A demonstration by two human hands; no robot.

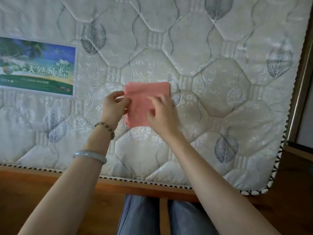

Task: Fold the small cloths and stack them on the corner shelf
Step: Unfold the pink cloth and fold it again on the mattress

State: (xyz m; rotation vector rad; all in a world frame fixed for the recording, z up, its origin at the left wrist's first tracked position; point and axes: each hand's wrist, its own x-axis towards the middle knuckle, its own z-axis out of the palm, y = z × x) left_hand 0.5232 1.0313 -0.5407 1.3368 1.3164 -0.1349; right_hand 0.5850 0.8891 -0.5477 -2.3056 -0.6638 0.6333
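A small pink cloth [144, 97] is held just above the quilted mattress [220, 102], roughly in the middle of the view. My left hand [115, 106] pinches its left edge between thumb and fingers. My right hand [160, 114] grips the cloth's right lower part, and its fingers cover that corner. The cloth looks folded into a rough rectangle with a frayed lower left edge. The corner shelf is not in view.
A printed label [37, 68] with a beach picture lies on the mattress at the left. The wooden bed frame [50, 184] runs along the near edge and down the right side. My legs in blue jeans [140, 216] show at the bottom.
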